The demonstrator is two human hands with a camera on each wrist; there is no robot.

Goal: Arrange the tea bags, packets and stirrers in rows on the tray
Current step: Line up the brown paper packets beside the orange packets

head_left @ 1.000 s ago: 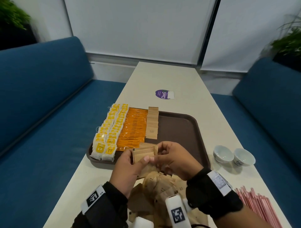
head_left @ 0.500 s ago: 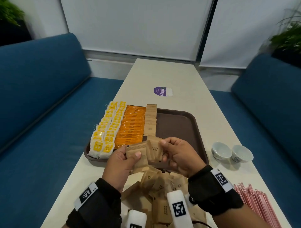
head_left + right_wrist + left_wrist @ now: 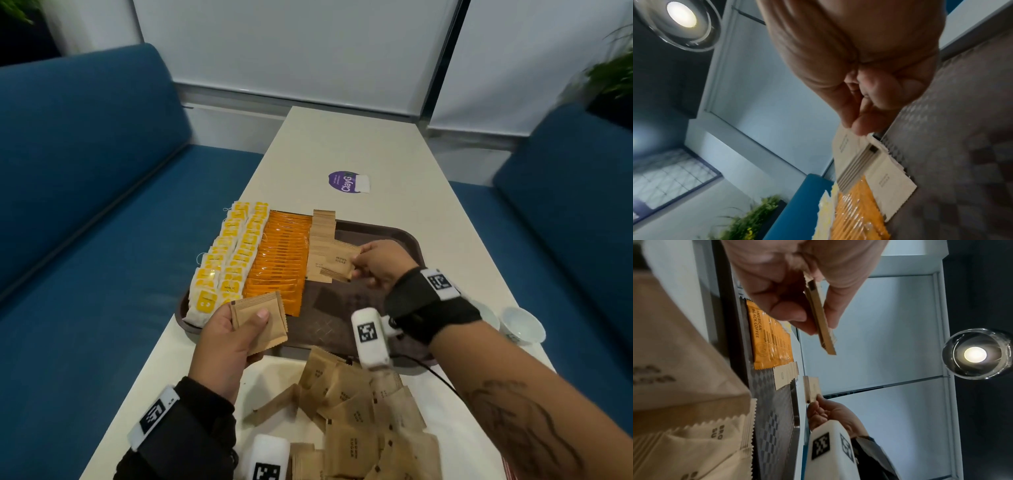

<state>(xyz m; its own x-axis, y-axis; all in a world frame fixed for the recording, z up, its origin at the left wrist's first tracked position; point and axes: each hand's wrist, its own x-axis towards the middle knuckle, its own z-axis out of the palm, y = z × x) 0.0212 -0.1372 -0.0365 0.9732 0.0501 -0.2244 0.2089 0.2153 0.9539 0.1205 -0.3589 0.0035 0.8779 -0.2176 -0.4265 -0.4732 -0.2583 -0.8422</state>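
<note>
A brown tray [image 3: 346, 318] holds two rows of yellow tea bags [image 3: 229, 260], a row of orange coffee packets [image 3: 281, 260] and a row of brown sugar packets [image 3: 322, 236]. My left hand [image 3: 239, 329] holds a small stack of brown sugar packets [image 3: 260, 318] over the tray's near left corner, thumb on top; the left wrist view shows the stack [image 3: 821, 316] pinched edge-on. My right hand [image 3: 373, 263] pinches one brown sugar packet [image 3: 340, 262] at the near end of the sugar row [image 3: 875, 164]. Loose sugar packets [image 3: 349, 404] lie heaped before the tray.
Two small white cups [image 3: 520, 323] stand right of the tray. A purple round sticker [image 3: 346, 181] lies on the white table [image 3: 356, 144] beyond it. Blue benches [image 3: 85, 205] flank both sides. The tray's right half [image 3: 387, 236] is bare.
My hands were together over the tray's near edge, both on the stack. Now the right hand has carried one packet forward to the sugar row, and the left keeps the stack.
</note>
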